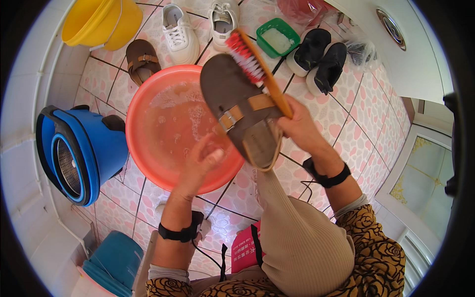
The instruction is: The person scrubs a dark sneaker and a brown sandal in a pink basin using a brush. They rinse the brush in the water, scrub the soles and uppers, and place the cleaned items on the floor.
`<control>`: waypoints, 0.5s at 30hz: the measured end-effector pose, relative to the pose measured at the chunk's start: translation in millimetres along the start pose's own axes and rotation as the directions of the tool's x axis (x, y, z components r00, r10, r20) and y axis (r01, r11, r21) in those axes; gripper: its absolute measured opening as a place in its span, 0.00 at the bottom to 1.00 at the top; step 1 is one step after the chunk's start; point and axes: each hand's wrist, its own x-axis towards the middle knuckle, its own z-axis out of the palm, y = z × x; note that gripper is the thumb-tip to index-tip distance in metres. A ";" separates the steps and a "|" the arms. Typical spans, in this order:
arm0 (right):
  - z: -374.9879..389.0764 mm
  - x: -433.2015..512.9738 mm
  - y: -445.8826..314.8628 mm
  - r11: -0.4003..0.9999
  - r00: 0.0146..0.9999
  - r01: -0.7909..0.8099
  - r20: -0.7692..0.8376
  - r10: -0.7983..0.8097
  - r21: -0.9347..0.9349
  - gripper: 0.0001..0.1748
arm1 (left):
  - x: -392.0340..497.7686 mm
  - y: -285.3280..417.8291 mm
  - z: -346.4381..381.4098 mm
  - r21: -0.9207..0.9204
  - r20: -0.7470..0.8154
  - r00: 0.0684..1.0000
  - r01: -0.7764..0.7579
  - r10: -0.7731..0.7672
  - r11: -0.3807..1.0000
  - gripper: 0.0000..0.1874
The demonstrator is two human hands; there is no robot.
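A brown clog with a tan buckled strap (217,87) is held up over the right part of a coral-red plastic basin (135,156). My right hand (302,126) grips the heel side of this clog together with the wooden handle of a scrub brush (272,83). The brush's red and white bristles lie against the clog's upper. My left hand (198,159) is raised over the basin's near part, fingers apart and somewhat blurred, holding nothing visible. Cloudy water with some suds (174,115) fills the basin. The other brown clog (143,59) stands behind the basin's far left rim.
White sneakers (180,37), a green tub of white matter (278,39) and black shoes (311,48) stand beyond the basin. A yellow bucket (126,26) is far left, a blue mop bucket (100,148) left, a teal bucket (118,256) near left. A white door (419,174) is at right.
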 end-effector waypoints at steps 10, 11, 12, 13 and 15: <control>-68.1 80.4 35.5 0.953 0.994 0.075 -0.051 -0.094 -0.295 0.24 | 65.6 53.5 -127.7 -0.111 -0.442 0.880 -0.247 0.175 0.963 0.24; -68.1 89.9 44.6 0.949 0.989 0.130 -0.030 -0.144 -0.287 0.24 | 71.7 58.9 -141.3 -0.049 -0.499 0.841 -0.270 0.211 0.961 0.23; -66.3 98.2 54.7 0.922 0.980 0.131 -0.093 -0.176 -0.365 0.23 | 81.6 62.5 -152.4 0.016 -0.545 0.799 -0.294 0.255 0.956 0.23; -59.4 109.8 66.4 0.846 0.920 0.254 -0.155 -0.361 -0.468 0.22 | 92.4 65.6 -163.3 0.079 -0.579 0.758 -0.315 0.300 0.946 0.22; -55.1 119.2 83.0 0.881 0.939 0.162 -0.205 -0.277 -0.445 0.18 | 114.4 69.3 -181.4 0.273 -0.660 0.647 -0.267 0.382 0.924 0.23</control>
